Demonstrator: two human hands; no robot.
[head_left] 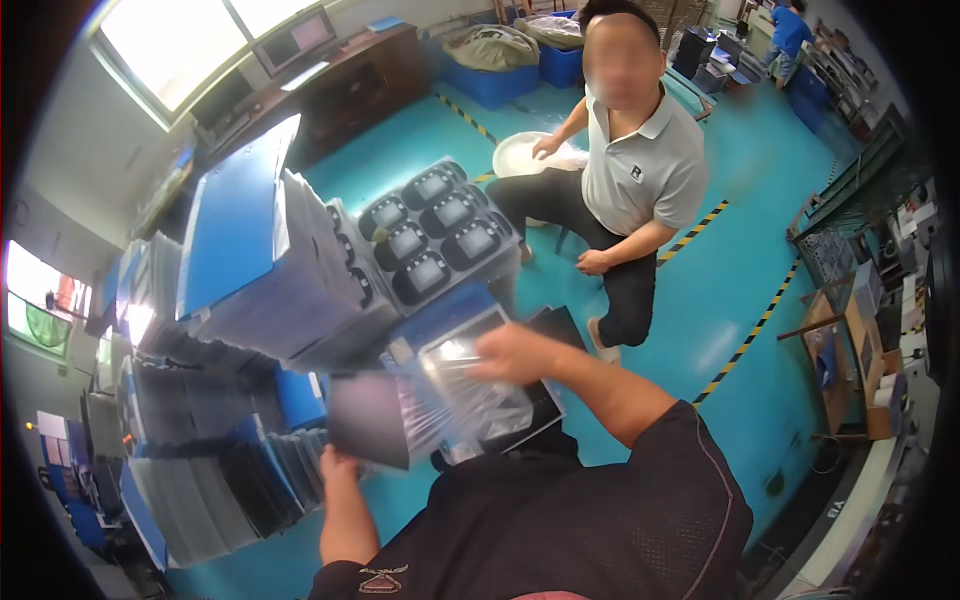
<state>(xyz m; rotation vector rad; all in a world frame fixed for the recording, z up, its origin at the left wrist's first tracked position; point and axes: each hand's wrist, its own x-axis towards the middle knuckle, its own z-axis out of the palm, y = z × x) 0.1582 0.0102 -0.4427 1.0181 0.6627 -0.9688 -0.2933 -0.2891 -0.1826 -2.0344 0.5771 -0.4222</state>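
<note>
At the lower middle, my left hand (338,466) grips the lower left edge of a dark flat panel (370,418). My right hand (515,354), a little blurred, is closed on a crumpled clear plastic film (495,408). The film stretches in creases from the panel's right side toward my right hand. Beneath it lies a pale-framed flat sheet, partly hidden by the film. Just beyond my hands stands a stack of clear trays (440,235) holding dark rounded parts with light rectangular windows.
Tall stacks of sheets topped by a blue board (235,215) rise on the left, with more piled sheets (200,500) below. A seated person in a light polo shirt (645,165) faces me near a white round tub (520,152). Metal racks and wooden frames (845,350) stand at right.
</note>
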